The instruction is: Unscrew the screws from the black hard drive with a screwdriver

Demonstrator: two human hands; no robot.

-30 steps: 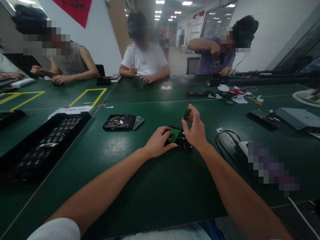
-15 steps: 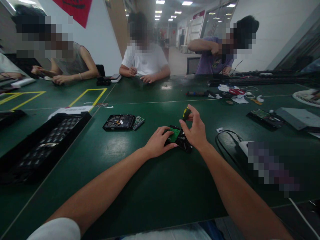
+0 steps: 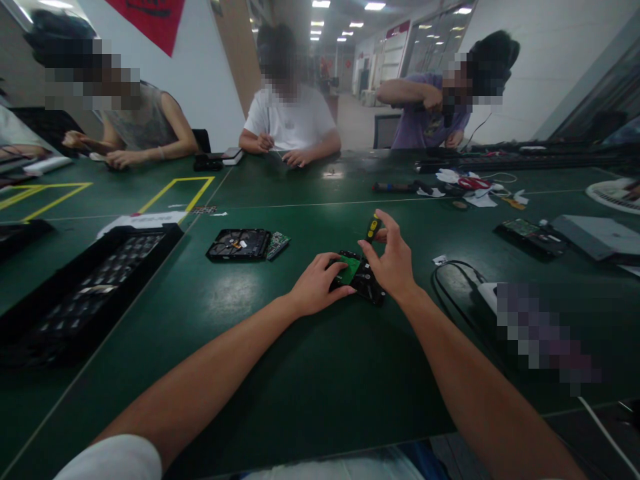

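A black hard drive (image 3: pixel 371 288) with a green circuit board (image 3: pixel 351 268) lies on the table before me. My left hand (image 3: pixel 316 283) grips its left side, fingers over the board and thumb along the near edge. Between the thumb and fingers of my right hand (image 3: pixel 394 260) is a screwdriver (image 3: pixel 373 228) with a black and yellow handle, held nearly upright over the drive. My right hand hides part of the drive's right side, and the screwdriver's tip cannot be made out. Further left lies another hard drive (image 3: pixel 239 245), with a loose circuit board (image 3: pixel 278 245) against its right end.
A long black tray (image 3: pixel 90 293) stands at the left. On the right are a cable (image 3: pixel 453 263), another drive (image 3: pixel 531 238) and a grey box (image 3: pixel 600 237). Paper scraps and tools (image 3: pixel 470 187) lie further back. Several people sit across the green table (image 3: pixel 300 373).
The screwdriver's handle has turned and tilts slightly differently in my right hand. My left hand and the hard drive stay in place.
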